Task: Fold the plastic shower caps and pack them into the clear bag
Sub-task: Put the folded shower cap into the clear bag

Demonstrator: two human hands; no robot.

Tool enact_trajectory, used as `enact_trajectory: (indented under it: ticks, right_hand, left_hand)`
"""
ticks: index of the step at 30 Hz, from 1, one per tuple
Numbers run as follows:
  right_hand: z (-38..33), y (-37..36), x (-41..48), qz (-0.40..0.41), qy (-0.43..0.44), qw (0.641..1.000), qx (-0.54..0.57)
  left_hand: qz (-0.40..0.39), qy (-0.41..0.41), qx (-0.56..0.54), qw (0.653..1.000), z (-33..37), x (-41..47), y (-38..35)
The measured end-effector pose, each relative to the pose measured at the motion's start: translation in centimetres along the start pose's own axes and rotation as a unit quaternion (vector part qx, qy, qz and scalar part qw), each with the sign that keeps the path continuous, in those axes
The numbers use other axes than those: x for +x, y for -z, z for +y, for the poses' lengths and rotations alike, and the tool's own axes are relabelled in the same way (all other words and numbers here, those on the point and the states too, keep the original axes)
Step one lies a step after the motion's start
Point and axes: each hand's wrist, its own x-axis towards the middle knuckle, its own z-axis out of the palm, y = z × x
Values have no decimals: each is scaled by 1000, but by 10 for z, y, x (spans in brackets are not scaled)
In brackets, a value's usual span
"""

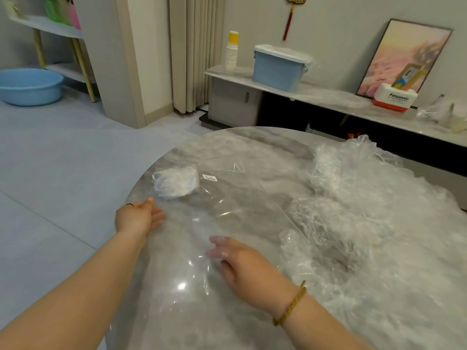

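Note:
A clear bag lies flat on the round grey table. Folded shower caps sit bunched inside its far left end, beside a small white label. My left hand rests at the bag's left edge near the table rim, fingers relaxed. Over the bag's near part is my right hand, its fingertips seen through the clear film and seemingly inside the bag; they are blurred. A big heap of loose, crumpled shower caps fills the table's right side.
Behind the table runs a low cabinet with a blue lidded box, stacked paper cups, a framed picture and a white and red box. A blue basin stands on the floor at left.

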Motion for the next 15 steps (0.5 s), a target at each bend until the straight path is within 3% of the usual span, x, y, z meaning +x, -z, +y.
enact_trajectory:
  ticks: [2, 5, 8, 10, 12, 14, 15]
  right_hand:
    - [-3, 24, -30, 25, -9, 998, 56]
    - [8, 64, -71, 59, -96, 991, 71]
    - [32, 77, -102, 85, -169, 980, -69]
    - [50, 73, -119, 64, -220, 954, -196]
    - [60, 65, -130, 3, -263, 925, -272]
    - [63, 56, -135, -6, -279, 915, -290]
    - [63, 53, -134, 2, -276, 914, -297]
  left_hand:
    - [23, -39, 77, 996, 1, -1, 0]
    - [35, -111, 212, 970, 5, -21, 0]
    - [1, -202, 278, 939, 12, -54, -1]
    - [-57, -250, 307, 916, 14, -81, -4]
    - [-152, -322, 378, 855, 5, -115, -5]
    - [-225, -450, 447, 739, -8, -153, -8]
    - [-278, -457, 462, 708, -13, -168, -10]
